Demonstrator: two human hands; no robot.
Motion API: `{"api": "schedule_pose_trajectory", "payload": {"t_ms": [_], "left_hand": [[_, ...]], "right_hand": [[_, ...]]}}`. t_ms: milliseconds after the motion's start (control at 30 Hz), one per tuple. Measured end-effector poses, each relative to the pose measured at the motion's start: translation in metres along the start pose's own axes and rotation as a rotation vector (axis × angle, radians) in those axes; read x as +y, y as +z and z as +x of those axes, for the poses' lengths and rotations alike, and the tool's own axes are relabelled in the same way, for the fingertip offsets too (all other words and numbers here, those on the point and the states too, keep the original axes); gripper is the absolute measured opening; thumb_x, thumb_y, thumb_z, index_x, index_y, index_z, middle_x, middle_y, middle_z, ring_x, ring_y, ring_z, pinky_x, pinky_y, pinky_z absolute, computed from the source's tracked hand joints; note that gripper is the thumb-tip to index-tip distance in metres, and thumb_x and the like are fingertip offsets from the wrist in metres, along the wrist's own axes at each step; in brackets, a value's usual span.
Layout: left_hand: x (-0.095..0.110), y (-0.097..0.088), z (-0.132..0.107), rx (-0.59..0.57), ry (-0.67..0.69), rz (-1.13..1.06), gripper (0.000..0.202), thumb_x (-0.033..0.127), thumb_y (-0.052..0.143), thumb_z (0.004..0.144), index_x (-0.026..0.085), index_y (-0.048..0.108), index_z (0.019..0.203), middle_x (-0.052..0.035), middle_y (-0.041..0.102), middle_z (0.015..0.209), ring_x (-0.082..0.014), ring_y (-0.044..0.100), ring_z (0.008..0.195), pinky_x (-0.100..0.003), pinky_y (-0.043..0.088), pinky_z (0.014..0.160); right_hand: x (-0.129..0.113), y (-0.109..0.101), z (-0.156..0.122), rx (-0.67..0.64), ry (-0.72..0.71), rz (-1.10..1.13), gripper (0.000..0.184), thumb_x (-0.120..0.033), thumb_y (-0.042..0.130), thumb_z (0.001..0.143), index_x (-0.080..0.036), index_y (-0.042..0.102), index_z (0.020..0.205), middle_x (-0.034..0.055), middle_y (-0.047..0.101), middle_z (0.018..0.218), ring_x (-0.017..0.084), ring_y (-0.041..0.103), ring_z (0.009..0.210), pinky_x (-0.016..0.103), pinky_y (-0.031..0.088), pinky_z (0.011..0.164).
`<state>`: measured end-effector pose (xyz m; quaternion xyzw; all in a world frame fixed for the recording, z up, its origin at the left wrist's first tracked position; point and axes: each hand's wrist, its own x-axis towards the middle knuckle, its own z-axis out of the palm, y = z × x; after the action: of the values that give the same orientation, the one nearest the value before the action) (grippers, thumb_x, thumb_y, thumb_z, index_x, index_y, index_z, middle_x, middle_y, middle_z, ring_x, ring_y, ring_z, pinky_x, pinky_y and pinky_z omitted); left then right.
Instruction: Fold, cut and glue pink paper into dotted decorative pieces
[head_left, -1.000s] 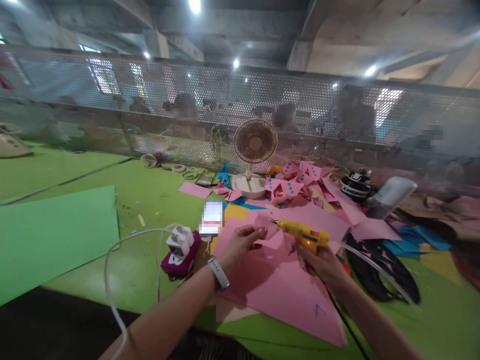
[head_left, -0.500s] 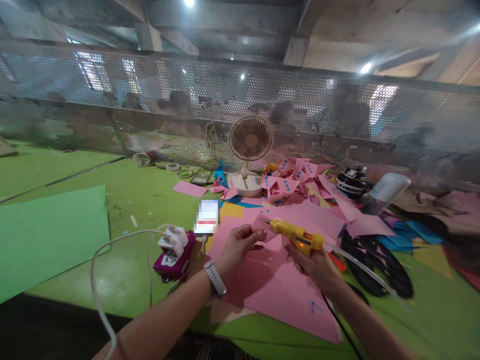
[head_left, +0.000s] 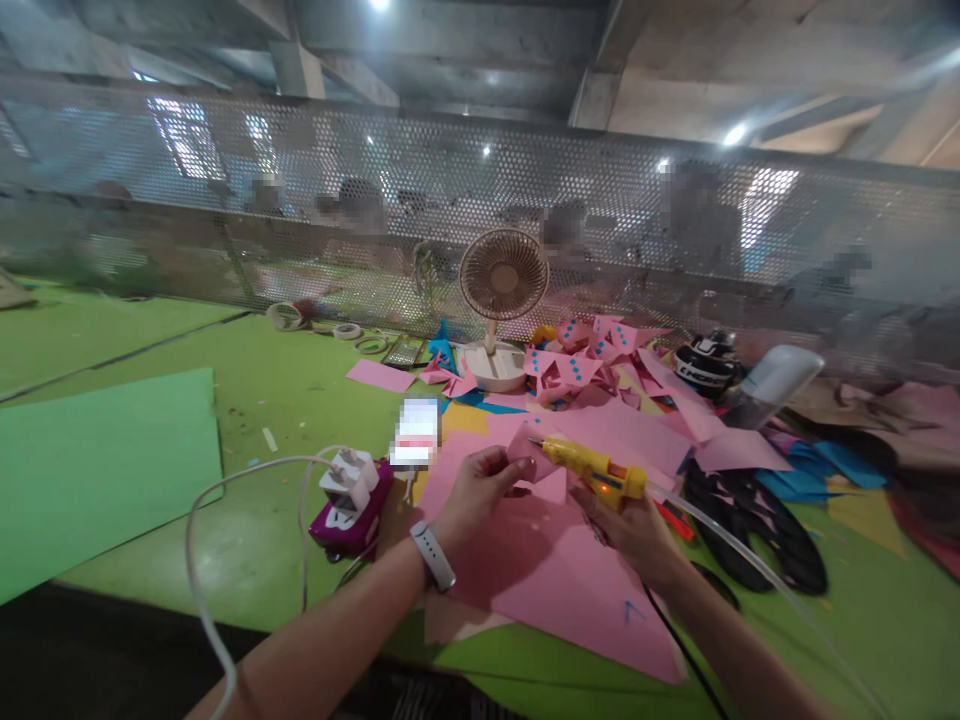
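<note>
My left hand (head_left: 480,492) pinches a small folded pink paper piece (head_left: 534,460) above a large pink sheet (head_left: 570,590) on the green table. My right hand (head_left: 637,530) grips a yellow hot glue gun (head_left: 596,468), whose nozzle points left at the paper piece. A clear glue stick (head_left: 735,545) trails from the back of the gun. A grey watch band sits on my left wrist.
A small beige fan (head_left: 501,300) stands behind, next to a pile of pink folded shapes with blue dots (head_left: 581,365). A purple power strip with a white plug (head_left: 351,500) and cable lies at left. A green sheet (head_left: 97,470) is far left; a perforated metal fence (head_left: 450,220) backs the table.
Both hands have stayed together with the glue gun against the paper; only the camera view shifted slightly.
</note>
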<state>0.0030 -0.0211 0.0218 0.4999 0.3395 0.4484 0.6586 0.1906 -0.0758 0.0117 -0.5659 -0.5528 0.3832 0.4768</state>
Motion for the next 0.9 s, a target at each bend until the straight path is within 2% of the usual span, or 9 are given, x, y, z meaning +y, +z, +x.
{"api": "schedule_pose_trajectory", "payload": {"t_ms": [400, 700, 900], "left_hand": [[-0.0004, 0.0006, -0.0003, -0.013, 0.035, 0.025, 0.03, 0.042, 0.073, 0.067, 0.014, 0.063, 0.075, -0.0025, 0.061, 0.074, -0.0142, 0.057, 0.072, -0.029, 0.05, 0.068], [0.0023, 0.0026, -0.0024, -0.014, 0.058, 0.05, 0.029, 0.041, 0.071, 0.069, 0.014, 0.062, 0.074, -0.0017, 0.06, 0.074, -0.0138, 0.056, 0.071, -0.029, 0.05, 0.067], [0.0011, 0.0024, -0.0017, -0.008, 0.068, 0.074, 0.029, 0.041, 0.07, 0.069, 0.013, 0.062, 0.075, -0.0025, 0.06, 0.074, -0.0137, 0.056, 0.071, -0.029, 0.05, 0.068]], "right_hand": [[0.0028, -0.0004, -0.0019, 0.024, -0.051, -0.04, 0.032, -0.048, 0.062, 0.076, -0.016, 0.056, 0.077, -0.0056, 0.042, 0.046, 0.008, 0.038, 0.039, 0.021, 0.031, 0.037], [0.0028, -0.0007, -0.0014, 0.033, -0.01, -0.06, 0.034, -0.049, 0.063, 0.075, -0.016, 0.056, 0.077, -0.0055, 0.042, 0.045, 0.007, 0.037, 0.038, 0.02, 0.031, 0.037], [-0.0005, -0.0007, -0.0033, 0.034, -0.033, -0.066, 0.034, -0.05, 0.063, 0.074, -0.016, 0.055, 0.073, -0.0058, 0.042, 0.045, 0.008, 0.038, 0.038, 0.021, 0.033, 0.037]]}}
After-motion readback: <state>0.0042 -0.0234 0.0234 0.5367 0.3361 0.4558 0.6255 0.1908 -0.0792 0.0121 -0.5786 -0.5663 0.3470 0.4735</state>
